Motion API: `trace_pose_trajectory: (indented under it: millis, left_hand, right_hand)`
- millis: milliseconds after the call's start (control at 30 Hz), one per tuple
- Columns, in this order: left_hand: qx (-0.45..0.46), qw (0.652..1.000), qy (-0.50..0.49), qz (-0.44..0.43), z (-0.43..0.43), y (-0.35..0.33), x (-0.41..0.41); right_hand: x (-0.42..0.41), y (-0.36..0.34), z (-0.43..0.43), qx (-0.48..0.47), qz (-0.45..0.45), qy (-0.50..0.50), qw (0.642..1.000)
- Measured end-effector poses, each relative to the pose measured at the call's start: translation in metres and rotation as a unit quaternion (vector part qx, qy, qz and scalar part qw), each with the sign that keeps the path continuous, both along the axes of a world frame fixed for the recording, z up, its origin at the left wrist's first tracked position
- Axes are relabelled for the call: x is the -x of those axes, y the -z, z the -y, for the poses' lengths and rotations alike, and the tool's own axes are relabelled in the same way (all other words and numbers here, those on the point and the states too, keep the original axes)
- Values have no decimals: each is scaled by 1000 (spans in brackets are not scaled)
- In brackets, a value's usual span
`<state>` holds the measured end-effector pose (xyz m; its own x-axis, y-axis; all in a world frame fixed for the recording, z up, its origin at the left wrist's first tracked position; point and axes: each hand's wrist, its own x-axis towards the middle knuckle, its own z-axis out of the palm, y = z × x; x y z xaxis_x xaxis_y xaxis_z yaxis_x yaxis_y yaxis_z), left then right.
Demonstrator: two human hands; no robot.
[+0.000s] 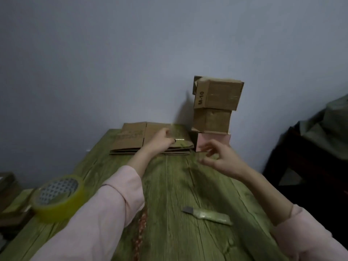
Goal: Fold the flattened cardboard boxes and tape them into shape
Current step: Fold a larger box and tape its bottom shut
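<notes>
A stack of flattened cardboard boxes (130, 140) lies at the far end of the green wooden table (169, 194), against the wall. My left hand (162, 139) reaches onto the stack, and its curled fingers grip the top flattened box, which carries a shiny strip of tape. My right hand (220, 160) hovers above the table just right of the stack, blurred, fingers loosely spread and holding nothing I can see. A roll of yellow tape (56, 198) stands at the table's left edge. A utility knife (207, 215) lies near the middle, toward me.
Two folded brown boxes (216, 95) are piled on a pink box (212, 140) at the far right corner by the wall. Dark furniture (310, 157) stands right of the table. Brown cardboard (9, 194) lies off the left edge.
</notes>
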<state>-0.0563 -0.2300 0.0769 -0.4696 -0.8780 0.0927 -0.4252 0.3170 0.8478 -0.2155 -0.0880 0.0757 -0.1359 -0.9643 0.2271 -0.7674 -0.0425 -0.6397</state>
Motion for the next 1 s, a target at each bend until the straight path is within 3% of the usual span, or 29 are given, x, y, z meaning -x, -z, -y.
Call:
trace_pose_trajectory:
  millis: [133,267,367,467,633,767,867,933,1000]
  left_hand:
    - [-32,999,-9,33,-16,42,-18]
    - [-64,997,-38,6,-31,61,-33]
    - [-54,997,-46,10,-34,66,-44]
    - [-51,997,-62,-2,-33,66,-56]
    - [-42,996,-78,2,-25,69,-74]
    - [-22,994,-103,11,-9,69,-76]
    - [19,988,-150,18,8,61,-72]
    - [42,982,-182,27,21,55,-68]
    - [42,974,-217,44,36,51,-66]
  right_hand:
    - [-9,32,-36,-209,-38,-46,976]
    - [-7,36,-56,-286,-65,-62,954]
    - [-3,43,-52,-241,-46,-15,969]
    - [9,48,-40,-193,-37,98,976]
    - [31,48,-26,-182,-32,272,944]
    - [36,35,-6,-199,-50,265,942]
    - [31,19,28,-87,-49,252,963]
    - [25,11,57,-30,-6,232,972]
    - [19,12,86,-17,93,222,970]
